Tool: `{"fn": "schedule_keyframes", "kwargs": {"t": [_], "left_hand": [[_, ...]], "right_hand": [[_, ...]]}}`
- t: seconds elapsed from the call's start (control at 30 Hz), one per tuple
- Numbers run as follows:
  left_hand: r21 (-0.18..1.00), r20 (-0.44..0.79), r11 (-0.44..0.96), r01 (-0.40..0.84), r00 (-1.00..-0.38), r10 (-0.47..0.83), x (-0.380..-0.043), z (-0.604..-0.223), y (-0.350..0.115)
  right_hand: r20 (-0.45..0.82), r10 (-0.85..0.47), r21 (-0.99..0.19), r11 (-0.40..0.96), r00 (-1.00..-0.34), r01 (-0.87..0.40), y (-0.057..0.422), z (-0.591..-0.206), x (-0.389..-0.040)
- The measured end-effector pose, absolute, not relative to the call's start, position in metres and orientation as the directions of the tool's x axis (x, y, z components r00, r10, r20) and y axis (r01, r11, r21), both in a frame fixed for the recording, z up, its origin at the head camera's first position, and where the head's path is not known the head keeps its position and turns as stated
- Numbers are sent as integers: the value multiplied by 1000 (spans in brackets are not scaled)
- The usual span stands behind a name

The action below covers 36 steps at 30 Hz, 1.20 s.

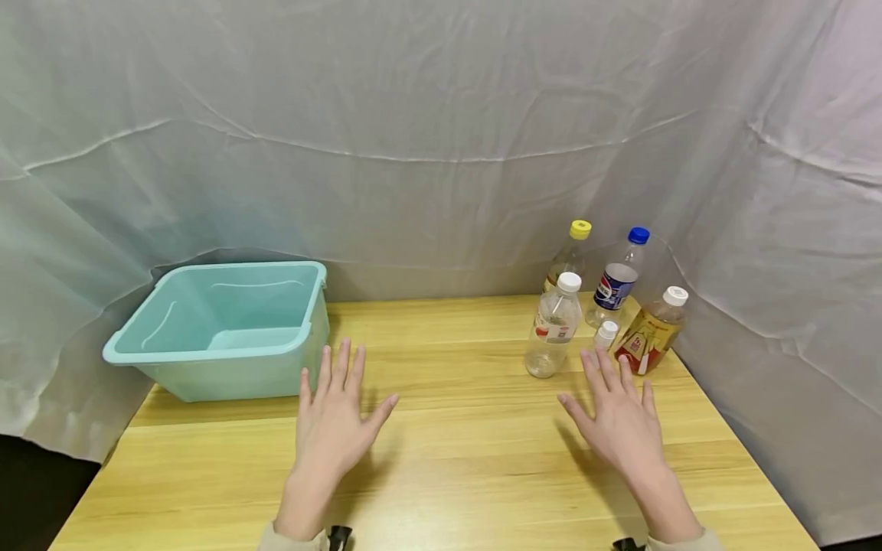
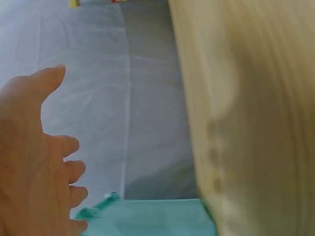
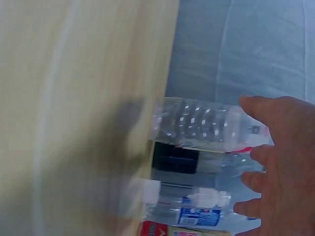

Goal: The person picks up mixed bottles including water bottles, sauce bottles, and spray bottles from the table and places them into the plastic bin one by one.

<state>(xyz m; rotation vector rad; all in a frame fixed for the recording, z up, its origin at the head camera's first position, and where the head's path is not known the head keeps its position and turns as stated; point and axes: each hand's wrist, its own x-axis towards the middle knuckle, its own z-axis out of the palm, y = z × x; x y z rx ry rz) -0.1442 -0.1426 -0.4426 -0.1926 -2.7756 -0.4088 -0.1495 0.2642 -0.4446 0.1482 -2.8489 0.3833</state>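
Observation:
My left hand (image 1: 335, 428) is held over the table with fingers spread and nothing in it, just right of a light teal plastic bin (image 1: 227, 379). My right hand (image 1: 620, 425), fingers also spread, is in front of a group of bottles. Nearest to it are a small white-capped bottle (image 1: 607, 334), partly hidden behind the fingertips, a clear white-capped bottle (image 1: 551, 333) and a white-capped bottle with a yellow and red label (image 1: 651, 333). Behind stand a blue-capped Pepsi bottle (image 1: 615, 283) and a yellow-capped bottle (image 1: 572, 256). In the right wrist view the clear bottle (image 3: 197, 123) shows beside the thumb.
The wooden table (image 1: 455, 459) runs back to a grey cloth curtain (image 1: 427, 191), which also hangs along the right side. The bin stands at the back left of the table, the bottles at the back right.

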Motion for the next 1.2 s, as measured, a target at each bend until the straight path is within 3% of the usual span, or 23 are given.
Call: {"fn": "schedule_keyframes", "kwargs": {"t": [0.57, 0.97, 1.2], "left_hand": [[243, 476, 948, 206, -877, 68, -140, -390, -159], [227, 504, 949, 217, -860, 76, -161, -380, -200], [149, 462, 962, 228, -876, 136, -171, -372, -239]], "right_hand": [[482, -117, -205, 949, -869, -241, 237, -391, -147], [516, -178, -234, 912, -838, -338, 199, -360, -168], [512, -235, -235, 887, -826, -398, 169, -353, -187]]}}
